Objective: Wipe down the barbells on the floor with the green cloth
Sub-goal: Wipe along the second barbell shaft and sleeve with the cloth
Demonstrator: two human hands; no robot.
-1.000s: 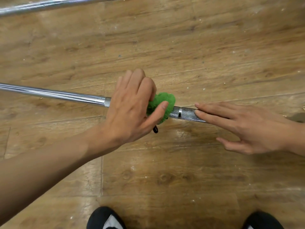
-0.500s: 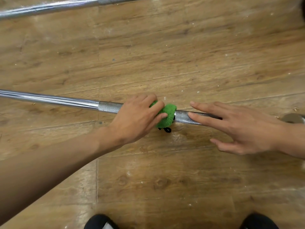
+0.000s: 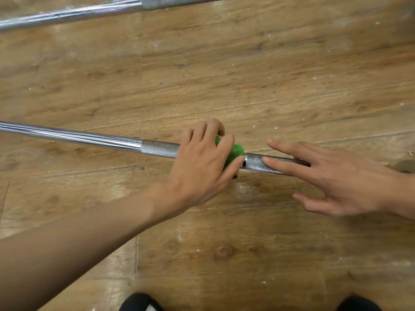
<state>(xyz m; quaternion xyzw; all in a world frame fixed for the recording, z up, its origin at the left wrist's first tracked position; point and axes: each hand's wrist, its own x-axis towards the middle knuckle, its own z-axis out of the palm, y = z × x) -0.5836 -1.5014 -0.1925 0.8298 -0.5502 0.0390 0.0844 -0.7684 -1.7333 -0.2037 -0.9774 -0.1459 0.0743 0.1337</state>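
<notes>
One barbell [image 3: 159, 149] | left grip [image 3: 199, 167] curled round green cloth [image 3: 237, 151] | right grip [image 3: 332, 180] spread, touching bar

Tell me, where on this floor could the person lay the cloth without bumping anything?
The widest free patch is the wood floor between the far barbell and the near barbell. A smaller one lies between the near barbell and the shoes, beside the left forearm. It is crowded where the left hand grips the green cloth beside the right hand.
</notes>
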